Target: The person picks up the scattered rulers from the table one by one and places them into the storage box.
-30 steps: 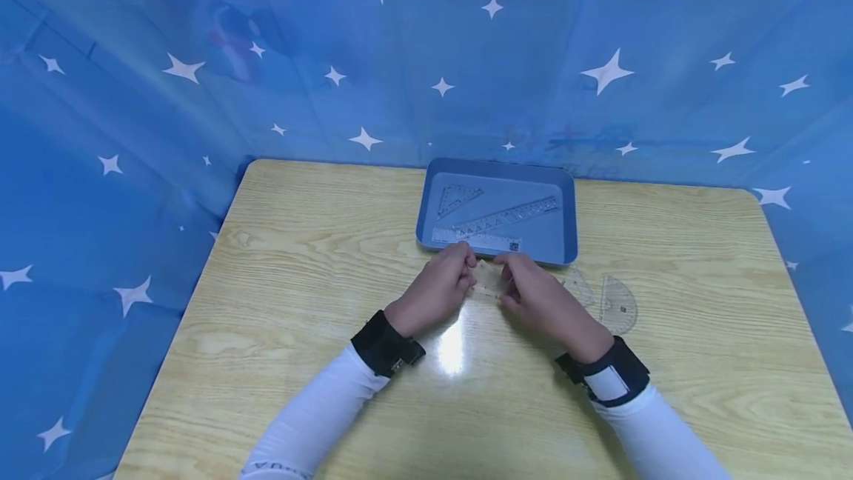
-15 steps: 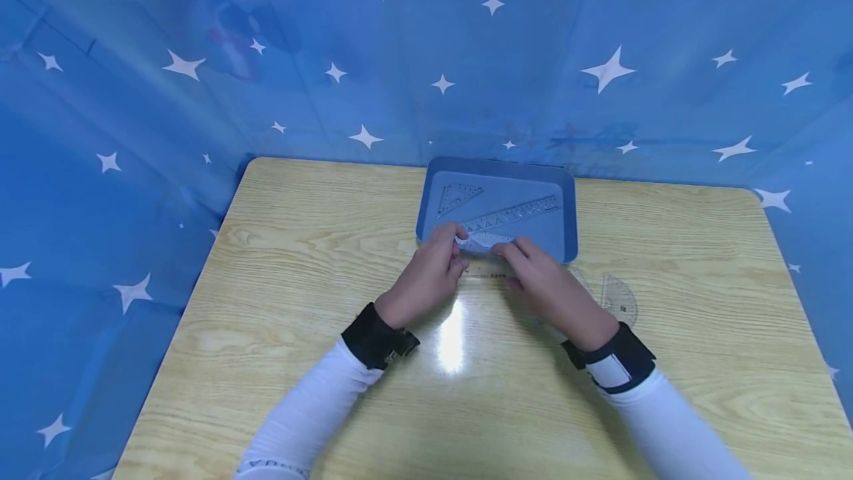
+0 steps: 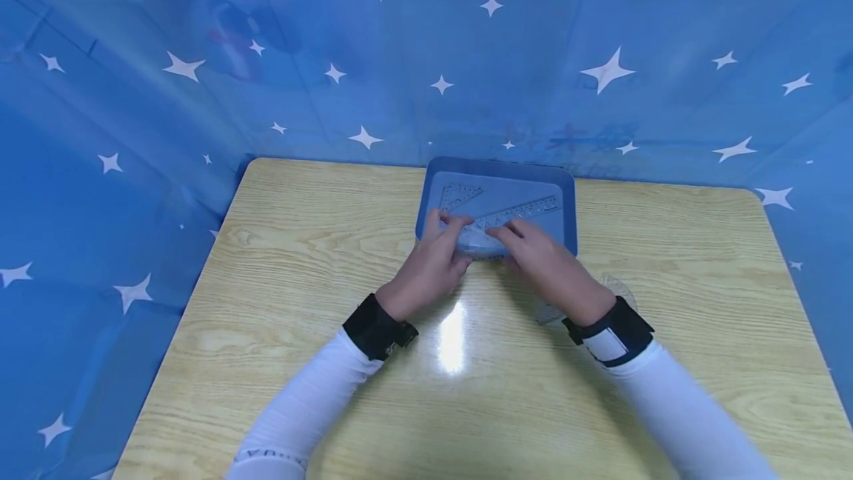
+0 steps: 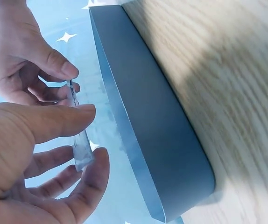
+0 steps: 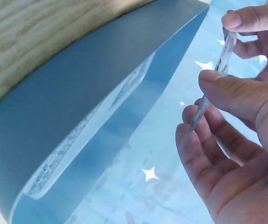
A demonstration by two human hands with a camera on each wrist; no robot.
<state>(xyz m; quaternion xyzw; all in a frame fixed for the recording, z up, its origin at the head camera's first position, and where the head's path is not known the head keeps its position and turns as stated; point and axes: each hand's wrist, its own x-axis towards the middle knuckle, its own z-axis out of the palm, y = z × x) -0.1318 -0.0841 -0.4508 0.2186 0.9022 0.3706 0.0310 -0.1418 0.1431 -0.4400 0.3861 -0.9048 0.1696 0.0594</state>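
Both hands hold one thin, flat, clear plastic piece [image 3: 476,244] over the near part of a blue tray [image 3: 566,202]. My left hand [image 3: 453,232] pinches its left end and my right hand [image 3: 506,235] pinches its right end. In the left wrist view the piece [image 4: 79,140] shows edge-on between the left thumb and fingers [image 4: 94,175], beside the tray wall [image 4: 157,121]. The right wrist view shows the same piece [image 5: 214,81] between the right thumb and fingers [image 5: 192,140]. A clear set square [image 3: 460,195] and a long clear triangle ruler [image 3: 516,212] lie in the tray.
The tray sits at the back middle of a wooden table [image 3: 300,280]. A clear protractor [image 3: 623,289] and another clear piece [image 3: 545,312] lie on the table, partly hidden behind my right wrist. Blue star-print cloth [image 3: 200,80] closes in the back and sides.
Both hands moved away from me with the clear piece, from the table just in front of the tray to above the tray's near part.
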